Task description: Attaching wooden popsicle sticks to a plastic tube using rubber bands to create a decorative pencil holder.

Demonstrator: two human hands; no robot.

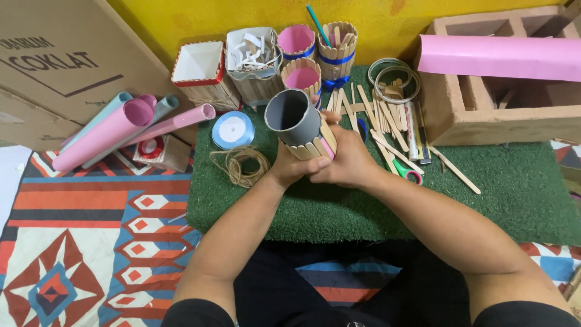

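Note:
I hold a grey tube (pixel 295 115) tilted, its open end facing up and left, above a green grass mat (pixel 520 194). Wooden craft sticks (pixel 315 145) are stuck around its lower part. My left hand (pixel 290 168) grips the tube from below. My right hand (pixel 346 160) wraps its right side, fingers pressed on the sticks. Loose wooden sticks (pixel 381 118) lie on the mat just right of my hands.
Stick-covered pots (pixel 301 74) and a box of paper scraps (pixel 251 57) stand at the back. Twine (pixel 239 165), blue ribbon spool (pixel 232 129), pink paper rolls (pixel 121 130), scissors (pixel 407 171), a clay block (pixel 484 118) with a pink roll (pixel 502 57), cardboard box (pixel 54 60).

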